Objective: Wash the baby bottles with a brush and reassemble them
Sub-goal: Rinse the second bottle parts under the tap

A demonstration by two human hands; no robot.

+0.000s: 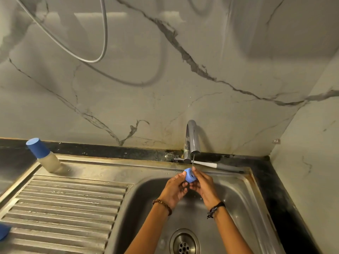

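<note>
Marble-patterned wall panels (128, 79) with dark grey veins rise behind a stainless steel sink (236, 187), and a grey hose (105, 33) hangs in a loop on the upper left of the wall. Black countertop (286, 189) runs along the back and the right side of the sink. On the left of the basin is a ribbed steel draining board (69, 204).

Over the basin, both hands hold a small blue bottle collar ring (189, 175) just under the chrome tap (191, 140). A thin stream of water (193, 162) falls from the spout onto the ring. The left hand (174, 189) grips the ring from its left side with curled fingers. The right hand (203, 186) pinches the ring from its right side, with the fingertips at its open end. The left wrist has a brown bead bracelet (163, 205) and the right wrist has a dark cord bracelet (215, 208). Below the hands is the round drain strainer (184, 242) in the bottom of the basin.

Behind the tap, a bottle brush (207, 164) with a white and grey handle lies along the back rim of the sink, its bristle end near the tap base. At the far left corner of the draining board stands a baby bottle (44, 155) with a blue cap on top, leaning to the left in the wide-angle view. A blue object (3, 232) is cut by the left edge, and I cannot tell what it is.
</note>
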